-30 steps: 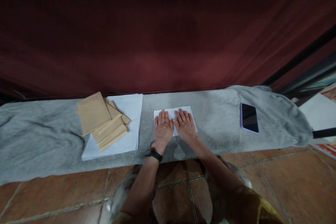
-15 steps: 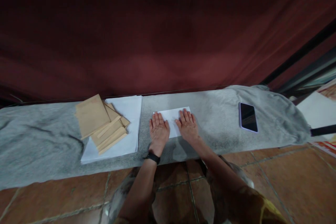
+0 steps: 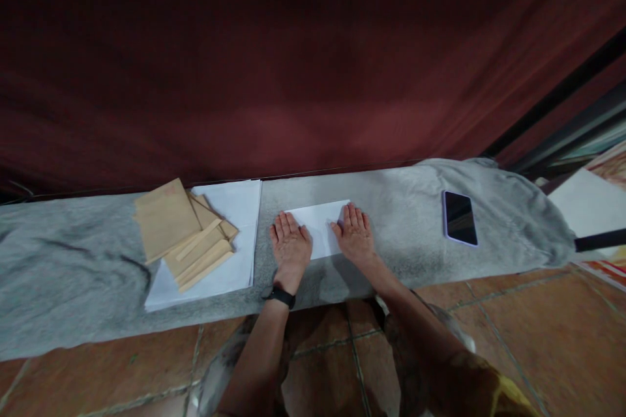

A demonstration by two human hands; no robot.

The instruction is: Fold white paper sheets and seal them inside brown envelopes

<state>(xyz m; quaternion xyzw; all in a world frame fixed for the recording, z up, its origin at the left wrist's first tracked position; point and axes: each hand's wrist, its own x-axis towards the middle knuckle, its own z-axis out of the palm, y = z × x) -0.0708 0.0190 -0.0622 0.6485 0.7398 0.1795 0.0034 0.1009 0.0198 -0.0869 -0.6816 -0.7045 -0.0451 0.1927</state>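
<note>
A white sheet of paper (image 3: 320, 225), which looks folded, lies flat on the grey cloth (image 3: 405, 221) in front of me. My left hand (image 3: 292, 244) rests flat over its left end, palm down, fingers stretched out. Over the right end lies my right hand (image 3: 356, 234), also palm down with its fingers extended and thumb pointing inward. Neither hand grips anything. The paper's middle shows between the two hands, while parts of both ends are covered by them.
To the left, several brown paper envelopes (image 3: 169, 218) lie on a stack of white paper (image 3: 244, 208). A phone (image 3: 460, 218) with a purple edge lies at the right. A dark red curtain (image 3: 313, 78) hangs behind; tiled floor (image 3: 538, 313) is below.
My hands have slid outward, the left to the left and the right slightly to the right, so more of the white paper shows between them. The view has shifted slightly.
</note>
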